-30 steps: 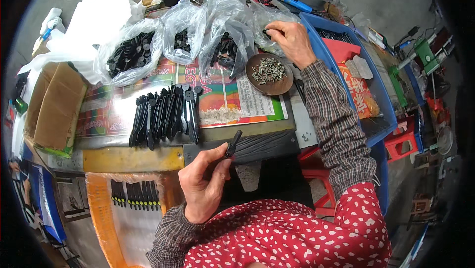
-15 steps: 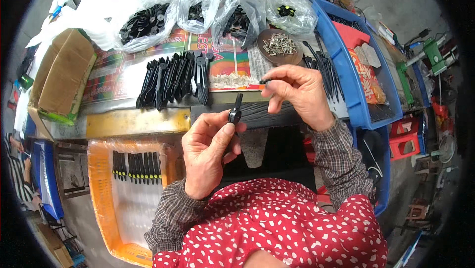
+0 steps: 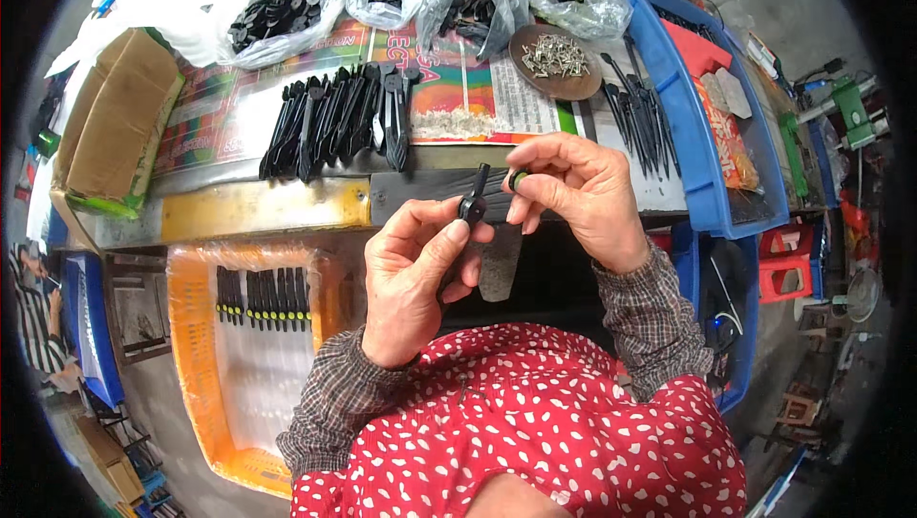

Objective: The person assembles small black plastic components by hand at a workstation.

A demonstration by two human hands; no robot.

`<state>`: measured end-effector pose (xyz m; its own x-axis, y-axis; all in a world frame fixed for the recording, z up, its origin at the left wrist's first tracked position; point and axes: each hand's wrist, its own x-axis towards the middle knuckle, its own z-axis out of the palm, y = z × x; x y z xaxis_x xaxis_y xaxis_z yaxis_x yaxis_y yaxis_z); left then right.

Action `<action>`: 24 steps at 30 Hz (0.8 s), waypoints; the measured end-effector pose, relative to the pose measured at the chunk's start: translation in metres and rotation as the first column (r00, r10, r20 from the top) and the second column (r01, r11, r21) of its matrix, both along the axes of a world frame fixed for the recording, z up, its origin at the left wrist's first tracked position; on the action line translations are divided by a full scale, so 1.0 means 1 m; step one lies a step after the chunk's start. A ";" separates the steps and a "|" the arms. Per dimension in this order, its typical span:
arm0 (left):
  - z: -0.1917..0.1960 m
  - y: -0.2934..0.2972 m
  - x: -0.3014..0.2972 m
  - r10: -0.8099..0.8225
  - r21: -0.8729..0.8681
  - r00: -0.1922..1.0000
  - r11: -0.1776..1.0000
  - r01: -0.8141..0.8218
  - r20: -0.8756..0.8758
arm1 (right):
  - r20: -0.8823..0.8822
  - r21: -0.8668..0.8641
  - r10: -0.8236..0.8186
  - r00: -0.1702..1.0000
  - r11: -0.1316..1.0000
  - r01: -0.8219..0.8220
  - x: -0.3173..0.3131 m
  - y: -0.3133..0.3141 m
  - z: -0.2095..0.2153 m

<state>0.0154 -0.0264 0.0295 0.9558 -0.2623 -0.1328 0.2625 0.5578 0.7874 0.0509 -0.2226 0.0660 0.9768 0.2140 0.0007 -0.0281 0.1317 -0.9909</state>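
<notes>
My left hand (image 3: 420, 269) pinches a slim black plastic part with a round hub (image 3: 470, 206), its narrow end pointing up and away. Between thumb and fingertips, my right hand (image 3: 578, 195) holds a small round black cap with a yellow-green face (image 3: 517, 179). The two pieces are a short way apart, just in front of the bench edge. Beyond my left hand, a row of black plastic parts (image 3: 330, 121) lies on the bench. Past my right hand sits a round brown dish (image 3: 569, 86) of small metal pins.
Clear bags (image 3: 287, 16) of black parts line the back. A blue bin (image 3: 669, 97) stands at right beside thin black rods (image 3: 640, 117). On the left are a cardboard box (image 3: 119, 126) and, below the bench, an orange crate (image 3: 196, 384) holding finished-looking black pieces with yellow-green dots.
My right hand has come down and nearer to the left one with the cap, whose yellow-green face now shows. My left hand has shifted slightly right with the black part.
</notes>
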 end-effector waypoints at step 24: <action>-0.002 -0.003 -0.006 -0.047 -0.025 0.999 0.999 0.047 -0.009 | 0.273 -0.029 0.001 0.962 1.000 0.007 -0.025 0.017 -0.030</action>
